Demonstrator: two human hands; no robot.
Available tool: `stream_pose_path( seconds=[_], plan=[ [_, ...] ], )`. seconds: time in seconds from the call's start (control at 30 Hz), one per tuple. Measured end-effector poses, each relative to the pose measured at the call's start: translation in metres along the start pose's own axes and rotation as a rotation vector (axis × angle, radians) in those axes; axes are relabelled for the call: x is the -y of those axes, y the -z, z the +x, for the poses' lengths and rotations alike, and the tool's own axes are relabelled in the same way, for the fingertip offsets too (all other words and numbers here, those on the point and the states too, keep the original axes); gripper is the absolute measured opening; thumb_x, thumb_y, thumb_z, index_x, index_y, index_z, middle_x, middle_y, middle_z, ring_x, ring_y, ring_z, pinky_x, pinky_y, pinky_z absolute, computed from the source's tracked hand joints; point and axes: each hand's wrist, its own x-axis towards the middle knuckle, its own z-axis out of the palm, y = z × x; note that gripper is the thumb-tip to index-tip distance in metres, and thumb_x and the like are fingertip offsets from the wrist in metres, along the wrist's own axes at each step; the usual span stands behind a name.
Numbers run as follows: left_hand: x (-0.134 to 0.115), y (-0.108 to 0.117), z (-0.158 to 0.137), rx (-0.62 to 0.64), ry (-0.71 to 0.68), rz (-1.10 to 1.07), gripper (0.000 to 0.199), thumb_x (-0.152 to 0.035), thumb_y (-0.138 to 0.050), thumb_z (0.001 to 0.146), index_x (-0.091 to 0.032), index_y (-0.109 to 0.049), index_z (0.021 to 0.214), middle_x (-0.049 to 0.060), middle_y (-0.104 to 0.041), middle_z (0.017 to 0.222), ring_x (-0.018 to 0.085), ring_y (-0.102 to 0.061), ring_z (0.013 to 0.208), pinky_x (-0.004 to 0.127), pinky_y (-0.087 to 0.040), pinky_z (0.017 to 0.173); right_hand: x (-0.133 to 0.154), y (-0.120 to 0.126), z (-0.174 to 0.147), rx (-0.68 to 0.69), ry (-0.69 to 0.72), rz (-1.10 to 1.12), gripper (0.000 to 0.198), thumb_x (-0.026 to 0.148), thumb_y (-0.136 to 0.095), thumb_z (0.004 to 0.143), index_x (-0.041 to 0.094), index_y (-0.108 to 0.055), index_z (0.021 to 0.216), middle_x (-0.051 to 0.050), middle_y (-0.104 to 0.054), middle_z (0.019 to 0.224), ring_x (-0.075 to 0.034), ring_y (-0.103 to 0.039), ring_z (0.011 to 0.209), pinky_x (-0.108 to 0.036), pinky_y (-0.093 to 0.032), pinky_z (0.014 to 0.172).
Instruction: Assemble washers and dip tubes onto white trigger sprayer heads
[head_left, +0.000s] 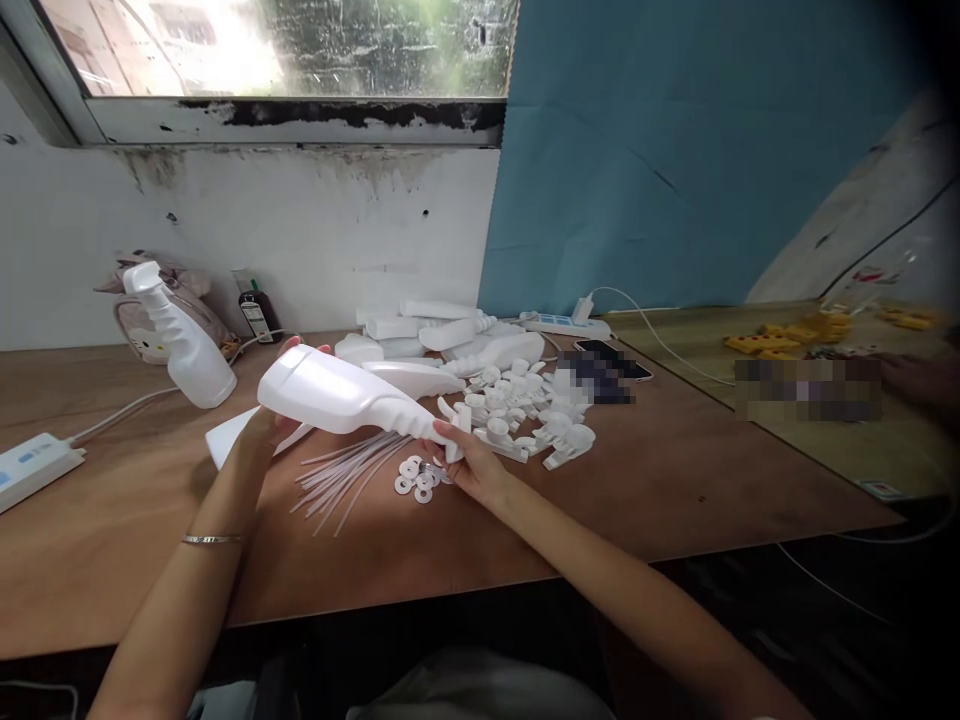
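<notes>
A white spray bottle [330,392] is held lying on its side above the table. My left hand [276,427] is closed around its wide base, with part of the fingers hidden behind it. At the neck end, my right hand [471,462] grips the white trigger head [452,452]. Thin white tubes [352,470] lie in a fan beneath the bottle. Close to my right hand are several white ring washers [417,480] and a heap of loose white trigger heads [517,405]. Another white bottle [225,435] rests on the table behind my left wrist.
An upright spray bottle [191,350] stands at the left, near a pink bag [135,325] and a dark bottle [257,310]. White bottles [457,335] are piled at the back. Power strips [37,465], a phone [613,358] and cables lie about. Another person's hand [919,385] shows far right.
</notes>
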Motion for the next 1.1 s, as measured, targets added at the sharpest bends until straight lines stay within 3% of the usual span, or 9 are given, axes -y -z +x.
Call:
stream_pose_path(
  seconds=[0.13,0.3,0.47,0.6,0.7,0.8,0.93,1.1],
  plan=[
    [0.014,0.002,0.005,-0.039,0.057,-0.017,0.102,-0.083,-0.047,0.046,-0.024,-0.031,0.128,0.015,-0.05,0.123,0.032,-0.054,0.104,0.044,-0.047,0.079,-0.011,0.002,-0.006,0.018,0.067,-0.173,0.027,0.02,-0.077,0.055,0.014,-0.061,0.077,0.0,-0.065,0.07,-0.013,-0.063,0.066,-0.024,-0.054,0.064],
    [0.021,0.003,0.012,-0.134,0.175,-0.017,0.078,-0.072,-0.043,0.065,-0.014,-0.044,0.117,0.017,-0.056,0.112,0.03,-0.056,0.1,0.041,-0.05,0.077,-0.011,0.003,-0.007,-0.104,0.461,-0.673,0.033,0.029,-0.075,0.057,0.015,-0.063,0.086,0.002,-0.061,0.064,-0.011,-0.054,0.054,-0.022,-0.044,0.049],
    [0.023,0.009,0.012,-0.102,0.249,-0.026,0.063,-0.053,-0.047,0.074,-0.011,-0.042,0.121,0.015,-0.06,0.101,0.027,-0.059,0.089,0.037,-0.053,0.065,-0.008,0.019,0.001,-0.019,0.822,-0.959,0.026,0.029,-0.07,0.065,0.019,-0.063,0.088,-0.003,-0.066,0.081,-0.016,-0.06,0.071,-0.028,-0.048,0.066],
    [0.022,0.015,0.011,-0.08,0.354,0.078,0.061,-0.051,-0.051,0.07,-0.008,-0.05,0.113,0.013,-0.061,0.087,0.025,-0.059,0.076,0.029,-0.051,0.049,0.003,0.036,0.011,0.207,0.931,-1.079,0.024,0.026,-0.071,0.066,0.022,-0.065,0.089,-0.007,-0.066,0.098,-0.02,-0.062,0.09,-0.034,-0.048,0.083],
    [0.02,0.021,0.011,-0.099,0.4,0.087,0.056,-0.05,-0.058,0.065,-0.008,-0.055,0.103,0.009,-0.061,0.079,0.021,-0.058,0.068,0.028,-0.051,0.048,0.009,0.043,0.017,0.309,1.172,-1.204,0.027,0.025,-0.067,0.071,0.02,-0.063,0.097,-0.009,-0.066,0.1,-0.021,-0.062,0.091,-0.036,-0.051,0.079],
    [0.016,0.025,0.011,-0.141,0.392,0.056,0.049,-0.049,-0.061,0.063,-0.008,-0.058,0.09,0.006,-0.059,0.069,0.018,-0.056,0.06,0.026,-0.048,0.044,0.008,0.041,0.018,0.331,1.404,-1.272,0.031,0.021,-0.063,0.076,0.019,-0.058,0.107,-0.011,-0.064,0.102,-0.019,-0.062,0.09,-0.034,-0.052,0.075],
    [0.011,0.03,0.009,-0.168,0.395,-0.019,0.039,-0.045,-0.065,0.062,-0.009,-0.057,0.076,0.003,-0.052,0.056,0.013,-0.048,0.045,0.02,-0.036,0.032,0.004,0.038,0.016,0.38,1.554,-1.364,0.032,0.022,-0.059,0.079,0.02,-0.054,0.11,-0.01,-0.064,0.102,-0.018,-0.061,0.089,-0.033,-0.053,0.073],
    [0.005,0.038,0.011,-0.388,0.361,-0.115,0.031,-0.037,-0.058,0.069,-0.011,-0.055,0.086,-0.002,-0.048,0.054,0.008,-0.041,0.04,0.015,-0.029,0.03,0.009,0.044,0.019,0.333,1.713,-1.435,0.03,0.026,-0.063,0.077,0.022,-0.057,0.106,-0.009,-0.063,0.1,-0.019,-0.059,0.086,-0.033,-0.052,0.072]
  ],
)
